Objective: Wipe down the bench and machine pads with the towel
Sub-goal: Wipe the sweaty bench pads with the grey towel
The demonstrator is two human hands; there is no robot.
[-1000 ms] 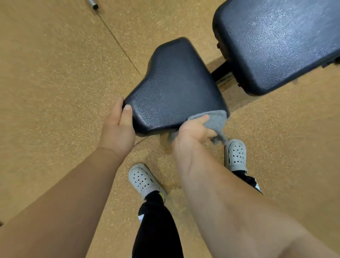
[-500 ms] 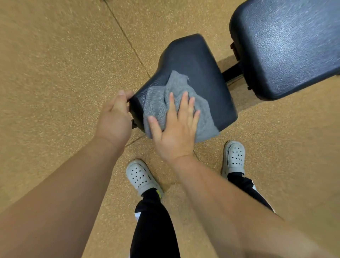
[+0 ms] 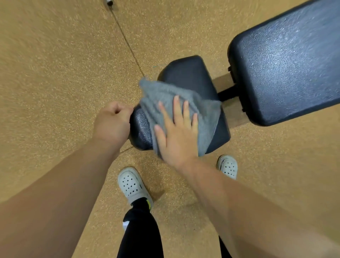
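A speckled tan floor [image 3: 55,82] fills the frame, with a thin dark seam [image 3: 127,43] running from the top edge down toward the centre. At the seam's upper end, at the top edge left of centre, sits a small metal fitting [image 3: 110,2], blurred and cut off by the frame. In the lower middle stand two pale perforated clogs, the left clog [image 3: 132,185] further down the frame than the right clog [image 3: 228,166], above black trouser legs [image 3: 139,233] with a small white mark and a yellow-green tab.
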